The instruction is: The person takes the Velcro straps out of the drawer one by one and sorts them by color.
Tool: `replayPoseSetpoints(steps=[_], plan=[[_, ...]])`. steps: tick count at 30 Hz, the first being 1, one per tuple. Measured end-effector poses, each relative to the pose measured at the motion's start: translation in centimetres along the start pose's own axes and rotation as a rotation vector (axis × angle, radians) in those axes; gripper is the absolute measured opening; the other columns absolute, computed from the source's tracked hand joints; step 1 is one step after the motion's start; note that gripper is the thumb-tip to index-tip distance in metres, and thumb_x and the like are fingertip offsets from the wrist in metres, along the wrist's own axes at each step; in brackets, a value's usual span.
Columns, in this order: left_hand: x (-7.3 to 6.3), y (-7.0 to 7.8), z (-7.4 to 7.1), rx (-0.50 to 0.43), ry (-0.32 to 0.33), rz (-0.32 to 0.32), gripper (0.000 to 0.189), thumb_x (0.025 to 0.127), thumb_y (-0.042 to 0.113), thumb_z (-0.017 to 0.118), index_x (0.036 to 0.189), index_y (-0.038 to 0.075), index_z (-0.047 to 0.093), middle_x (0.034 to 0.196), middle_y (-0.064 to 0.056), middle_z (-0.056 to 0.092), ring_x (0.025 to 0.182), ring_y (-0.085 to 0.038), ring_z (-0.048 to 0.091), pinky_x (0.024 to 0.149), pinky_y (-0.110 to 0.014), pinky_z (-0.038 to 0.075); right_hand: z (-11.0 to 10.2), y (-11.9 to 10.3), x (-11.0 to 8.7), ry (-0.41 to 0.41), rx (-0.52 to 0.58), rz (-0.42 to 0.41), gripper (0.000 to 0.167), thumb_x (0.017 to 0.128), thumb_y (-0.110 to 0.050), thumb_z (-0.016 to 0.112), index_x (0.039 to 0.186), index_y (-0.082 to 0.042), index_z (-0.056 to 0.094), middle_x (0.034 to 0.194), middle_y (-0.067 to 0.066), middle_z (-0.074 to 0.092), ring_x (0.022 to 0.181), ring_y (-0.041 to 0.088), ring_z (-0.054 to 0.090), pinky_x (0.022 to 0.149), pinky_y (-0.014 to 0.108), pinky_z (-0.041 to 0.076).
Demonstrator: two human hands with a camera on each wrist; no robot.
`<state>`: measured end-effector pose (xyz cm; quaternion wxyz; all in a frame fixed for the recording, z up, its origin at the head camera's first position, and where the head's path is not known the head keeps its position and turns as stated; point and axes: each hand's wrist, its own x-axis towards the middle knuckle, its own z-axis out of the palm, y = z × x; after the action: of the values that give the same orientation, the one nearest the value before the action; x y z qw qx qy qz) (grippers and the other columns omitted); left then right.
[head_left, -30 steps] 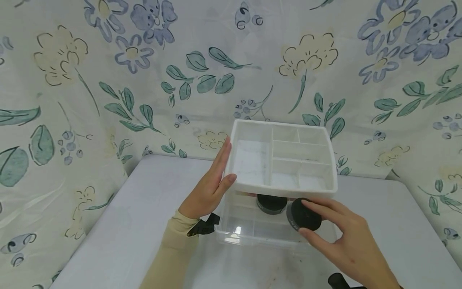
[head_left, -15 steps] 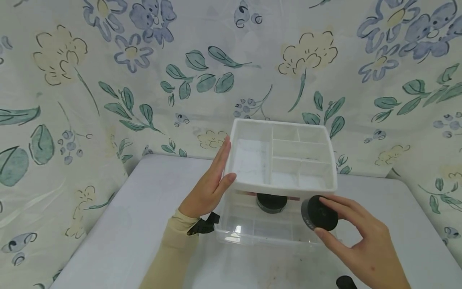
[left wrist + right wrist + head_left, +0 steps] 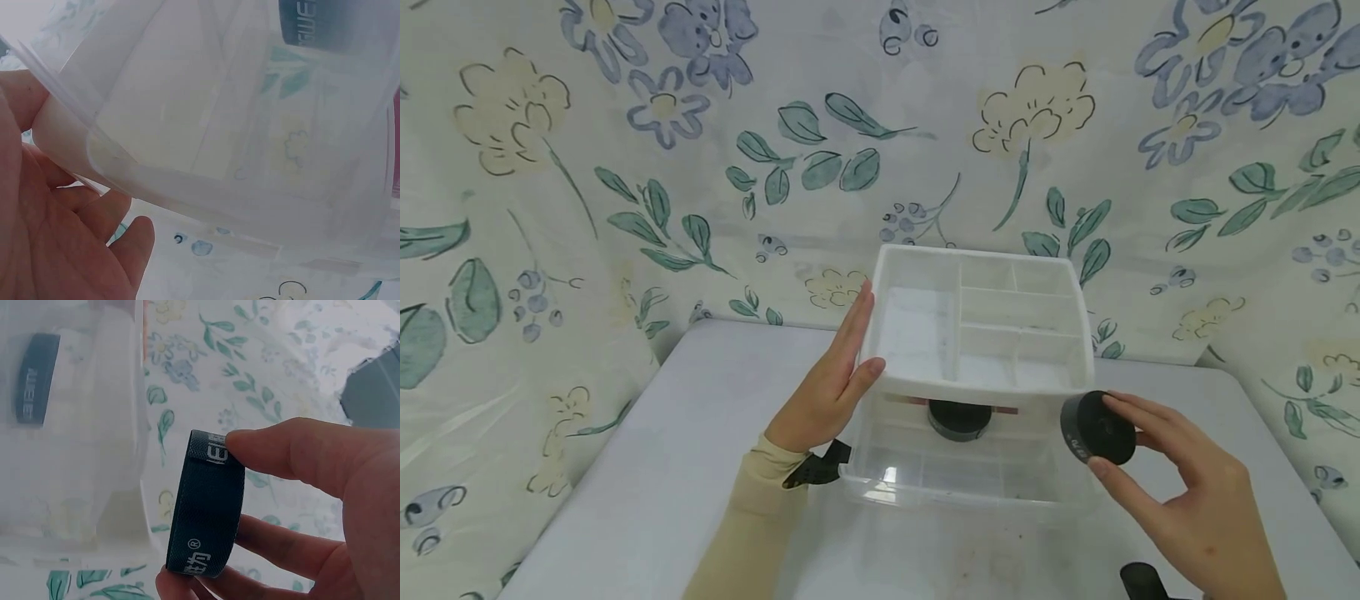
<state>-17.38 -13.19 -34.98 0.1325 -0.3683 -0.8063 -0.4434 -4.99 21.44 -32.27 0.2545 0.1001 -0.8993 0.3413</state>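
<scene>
My right hand (image 3: 1195,492) pinches a rolled-up black woven strap (image 3: 1097,427) between thumb and fingers, off the right side of a desk organizer. White lettering runs around this roll (image 3: 206,503) in the right wrist view. My left hand (image 3: 823,383) rests along the organizer's left side, fingers straight and thumb at the front corner. The organizer has a white compartmented top tray (image 3: 985,387) over a clear drawer (image 3: 955,490) that is pulled out. A second black roll (image 3: 958,419) sits in the drawer, partly under the tray; its lettering shows through the clear plastic.
The organizer stands on a white table (image 3: 700,442), before a flower-printed cloth (image 3: 820,50) that also hangs at both sides. A reddish strip (image 3: 1004,410) shows under the tray's front edge. Black wrist mounts (image 3: 816,467) are on my arms.
My right hand has carried its strap roll rightward and slightly up, from over the drawer to beyond its right side. The left hand keeps its place on the organizer; the view shifts slightly.
</scene>
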Motion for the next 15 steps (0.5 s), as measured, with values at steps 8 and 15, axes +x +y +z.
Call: replayPoseSetpoints(steps=[8, 15], plan=[[0.0, -0.1, 0.0, 0.003, -0.003, -0.003, 0.073, 0.109, 0.040, 0.038, 0.162, 0.013, -0.003, 0.169, 0.001, -0.006, 0.155, -0.021, 0.000, 0.123, -0.042, 0.012, -0.2, 1.1, 0.6, 0.056, 0.026, 0.067, 0.065, 0.075, 0.000, 0.087, 0.133, -0.018, 0.067, 0.127, -0.004, 0.065, 0.110, -0.011, 0.052, 0.088, 0.001, 0.040], [0.0, -0.2, 0.0, 0.005, 0.000, 0.001, 0.072, 0.109, 0.041, 0.037, 0.162, 0.012, -0.002, 0.169, 0.001, -0.006, 0.155, -0.021, -0.001, 0.124, -0.039, 0.009, 0.2, 1.8, 1.1, 0.125, 0.045, 0.135, 0.058, 0.075, 0.004, 0.085, 0.129, -0.009, 0.068, 0.124, 0.009, 0.066, 0.107, -0.011, 0.053, 0.088, 0.001, 0.040]])
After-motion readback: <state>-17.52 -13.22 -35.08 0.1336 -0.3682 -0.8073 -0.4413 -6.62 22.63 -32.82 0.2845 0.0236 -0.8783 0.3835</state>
